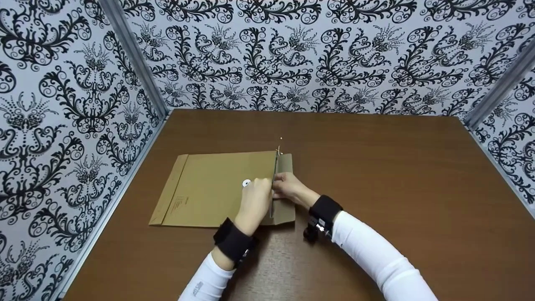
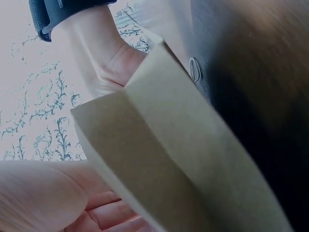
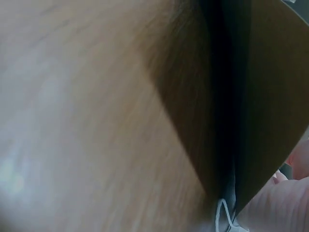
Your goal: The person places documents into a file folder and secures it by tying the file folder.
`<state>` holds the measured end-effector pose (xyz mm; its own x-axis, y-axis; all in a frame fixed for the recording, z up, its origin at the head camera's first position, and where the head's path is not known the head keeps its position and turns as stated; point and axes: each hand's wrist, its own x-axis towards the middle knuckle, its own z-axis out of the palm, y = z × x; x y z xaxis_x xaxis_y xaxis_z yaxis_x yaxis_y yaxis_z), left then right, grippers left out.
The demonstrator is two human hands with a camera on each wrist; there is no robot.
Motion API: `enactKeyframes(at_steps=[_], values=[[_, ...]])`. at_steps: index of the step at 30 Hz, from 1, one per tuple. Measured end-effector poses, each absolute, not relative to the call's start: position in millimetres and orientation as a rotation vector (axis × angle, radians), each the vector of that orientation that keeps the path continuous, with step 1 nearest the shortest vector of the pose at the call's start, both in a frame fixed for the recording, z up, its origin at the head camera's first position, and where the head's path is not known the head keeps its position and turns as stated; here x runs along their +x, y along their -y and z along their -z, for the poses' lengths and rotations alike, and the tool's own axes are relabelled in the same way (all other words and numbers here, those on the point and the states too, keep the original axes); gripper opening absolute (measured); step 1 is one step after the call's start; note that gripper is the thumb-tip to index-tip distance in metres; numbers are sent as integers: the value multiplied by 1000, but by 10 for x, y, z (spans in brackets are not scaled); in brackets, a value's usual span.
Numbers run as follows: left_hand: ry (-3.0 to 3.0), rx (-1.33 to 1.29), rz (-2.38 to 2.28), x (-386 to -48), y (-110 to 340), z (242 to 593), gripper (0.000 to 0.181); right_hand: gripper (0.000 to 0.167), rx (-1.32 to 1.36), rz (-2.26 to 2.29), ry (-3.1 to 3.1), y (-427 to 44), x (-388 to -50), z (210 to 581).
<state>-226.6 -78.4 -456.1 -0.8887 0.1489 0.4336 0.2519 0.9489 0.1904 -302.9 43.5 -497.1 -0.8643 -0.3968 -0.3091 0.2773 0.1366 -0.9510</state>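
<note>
A brown kraft paper envelope (image 1: 217, 179) lies flat on the brown table, its flap (image 1: 286, 165) folded out on the right. A white button (image 1: 246, 183) sits on its face. My left hand (image 1: 257, 200) curls its fingers round the envelope's edge by the opening; in the left wrist view the left hand (image 2: 43, 198) has bent fingers behind the cardboard-like paper. My right hand (image 1: 290, 187) is at the opening from the right, over the flap, its fingertips hidden. The right wrist view shows brown paper (image 3: 275, 96) close up and a white string (image 3: 221, 212).
The wooden table (image 1: 376, 167) stretches right and behind the envelope. Patterned wall panels (image 1: 292, 54) stand along its back and sides. A thin string end (image 1: 279, 149) sticks out past the envelope's far edge. Black bands (image 1: 325, 209) circle both wrists.
</note>
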Motion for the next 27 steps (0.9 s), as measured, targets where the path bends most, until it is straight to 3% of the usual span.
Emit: enactKeyframes(at_steps=[7,14,27], values=[[2662,-284,358,-2260,780,4558,10,48,-123,1795,-1946,-391,-3002,4984],[2671,-302,387,-2264,783,4547,11,38,-109,1817,-1952,-373,-2994,4986],[2710,-310,469,-2277,829,4536,12,37,-102,1831,-1971,-309,-2988,5023]])
